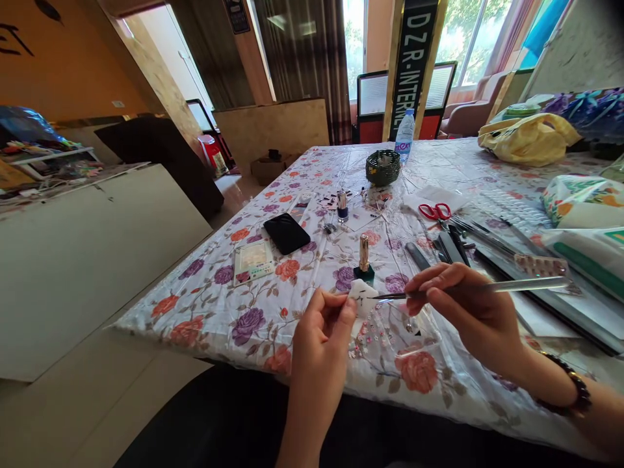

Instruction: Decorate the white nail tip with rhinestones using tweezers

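My left hand (325,325) pinches a small white cotton pad (361,300) between thumb and fingers; dark strokes mark its face. In my right hand (468,312) is a slim brush (517,285) with a clear, silvery handle, its dark tip touching or very near the pad's right edge. Just behind the pad stands a dark green nail polish bottle (363,270) with a gold cap. Tiny coloured decorations (363,341) lie below the pad, beside a clear plastic tray (424,331).
A dark blue polish bottle (342,211), black phone-like slab (286,233) and packet (253,262) are on the flowered tablecloth (214,305). Red-handled scissors (435,212) and several dark files (546,299) lie right. Farther back are a woven basket (383,169) and water bottle (404,136).
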The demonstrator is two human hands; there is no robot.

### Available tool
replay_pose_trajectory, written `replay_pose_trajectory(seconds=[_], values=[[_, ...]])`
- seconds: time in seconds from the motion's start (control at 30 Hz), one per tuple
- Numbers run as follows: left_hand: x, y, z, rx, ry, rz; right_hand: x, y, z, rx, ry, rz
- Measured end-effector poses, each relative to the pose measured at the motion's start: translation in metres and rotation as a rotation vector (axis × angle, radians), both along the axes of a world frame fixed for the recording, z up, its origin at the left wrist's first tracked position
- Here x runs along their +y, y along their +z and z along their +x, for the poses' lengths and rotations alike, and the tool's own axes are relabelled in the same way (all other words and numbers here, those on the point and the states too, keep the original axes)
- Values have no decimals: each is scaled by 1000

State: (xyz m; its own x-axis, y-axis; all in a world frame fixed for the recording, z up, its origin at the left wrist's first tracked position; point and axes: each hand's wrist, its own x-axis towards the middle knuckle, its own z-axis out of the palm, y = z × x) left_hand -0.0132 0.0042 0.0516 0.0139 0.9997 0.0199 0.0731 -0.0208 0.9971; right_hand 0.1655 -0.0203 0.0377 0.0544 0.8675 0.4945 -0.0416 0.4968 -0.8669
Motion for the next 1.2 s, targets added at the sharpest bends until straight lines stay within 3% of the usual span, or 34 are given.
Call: replay_pose_trajectory(seconds=[0.37, 0.6, 0.73, 0.87, 1.07, 1.2], values=[[3, -4, -2, -554, -183, -359, -2, -2, 4, -111, 7, 66], [12, -4, 4, -618, -188, -400, -3, 1, 7, -223, -13, 126], [13, -3, 1, -579, -277, -415, -3, 1, 8, -261, -11, 154], [13, -2, 0, -478, -273, -320, -4, 2, 6, -230, 17, 155], [5, 2, 9, -153, -104, -32, -5, 2, 0, -117, 61, 78], [4, 2, 5, 94, 86, 157, -4, 7, -2, -21, -23, 89]])
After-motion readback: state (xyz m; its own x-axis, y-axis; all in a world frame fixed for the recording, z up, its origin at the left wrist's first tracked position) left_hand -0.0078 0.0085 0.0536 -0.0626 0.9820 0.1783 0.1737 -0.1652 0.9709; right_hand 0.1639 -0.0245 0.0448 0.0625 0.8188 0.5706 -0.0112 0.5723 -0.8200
